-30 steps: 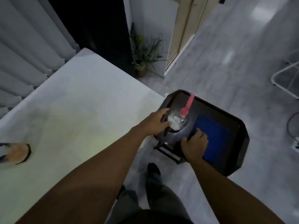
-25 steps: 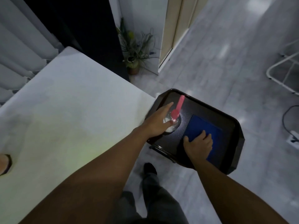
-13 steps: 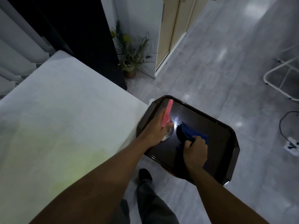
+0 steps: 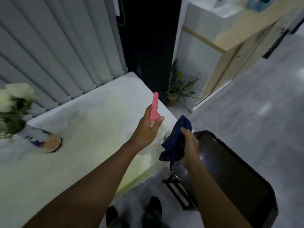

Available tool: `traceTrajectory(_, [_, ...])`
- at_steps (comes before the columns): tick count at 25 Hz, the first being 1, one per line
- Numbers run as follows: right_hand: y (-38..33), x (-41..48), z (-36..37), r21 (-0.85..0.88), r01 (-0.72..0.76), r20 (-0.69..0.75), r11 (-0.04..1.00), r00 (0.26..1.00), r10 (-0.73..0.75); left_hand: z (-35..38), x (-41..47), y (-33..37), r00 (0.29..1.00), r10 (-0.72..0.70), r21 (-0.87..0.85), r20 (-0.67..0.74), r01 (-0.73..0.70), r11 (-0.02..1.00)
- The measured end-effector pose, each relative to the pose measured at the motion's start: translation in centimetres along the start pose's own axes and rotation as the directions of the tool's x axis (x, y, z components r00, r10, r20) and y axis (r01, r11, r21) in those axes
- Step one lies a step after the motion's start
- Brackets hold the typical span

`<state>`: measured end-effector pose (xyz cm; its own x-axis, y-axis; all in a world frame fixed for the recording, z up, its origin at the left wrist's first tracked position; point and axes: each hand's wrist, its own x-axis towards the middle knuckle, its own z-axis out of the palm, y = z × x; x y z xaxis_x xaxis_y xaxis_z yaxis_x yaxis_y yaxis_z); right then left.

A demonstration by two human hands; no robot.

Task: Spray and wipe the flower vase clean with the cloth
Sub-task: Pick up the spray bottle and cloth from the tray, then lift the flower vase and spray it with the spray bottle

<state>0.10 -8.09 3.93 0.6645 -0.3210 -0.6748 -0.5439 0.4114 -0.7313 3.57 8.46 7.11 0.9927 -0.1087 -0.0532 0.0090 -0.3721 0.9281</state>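
Observation:
My left hand grips a clear spray bottle with a pink trigger head, held above the right edge of the white table. The bottle's clear body is mostly hidden behind my fingers. A bunched dark blue cloth hangs from my right hand, just right of the bottle. The flower vase, blue-and-white with an orange base, stands on the table at the far left, holding white flowers. Both hands are well to the right of the vase.
A black tray sits on a dark folding stand beside the table at the lower right. Grey curtains hang behind the table. A potted plant stands on the grey floor by a pale wooden cabinet.
Both hands rose off the tray: the left lifted the spray bottle, the right picked up the blue cloth. They now sit over the table's edge, and the view swung left, showing the vase.

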Motion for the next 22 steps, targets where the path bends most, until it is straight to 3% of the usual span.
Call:
traceTrajectory(4, [2.4,-3.3,8.0,-0.218,0.153,0.304,0.964,0.949,-0.082,-9.5,-4.5,-2.4,0.961,-0.101,-0.052,-0.259,0.090,0.995])
traceTrajectory(9, [7.8,-8.2,17.8,-0.414,0.267,0.481,0.870,0.876,-0.040,-20.0,-12.2,-6.7,0.865,-0.186,-0.136,-0.466,0.138,0.981])
traceTrajectory(11, [10.2,-10.0,21.1,-0.514,0.395,0.519,0.762,0.850,-0.091,-23.2,-15.2,-8.4,0.840,-0.225,-0.155,-0.494,0.170,0.973])
traceTrajectory(14, [13.4,-12.0,25.2,-0.643,0.587,0.542,0.491,0.802,-0.250,-27.1,-19.0,-11.4,0.795,-0.293,-0.171,-0.531,0.238,0.956])
traceTrajectory(16, [15.6,-12.7,26.5,-0.672,0.644,0.564,0.366,0.765,-0.310,-28.8,-20.8,-13.0,0.773,-0.322,-0.177,-0.547,0.269,0.947])
traceTrajectory(19, [21.1,-13.8,28.2,-0.741,0.582,0.552,0.334,0.812,-0.190,-31.6,-23.0,-15.3,0.765,-0.341,-0.183,-0.546,0.288,0.940])
traceTrajectory(22, [26.9,-14.6,28.8,-0.805,0.585,0.591,0.099,0.805,0.052,-33.6,-24.4,-16.7,0.779,-0.346,-0.163,-0.523,0.307,0.938])
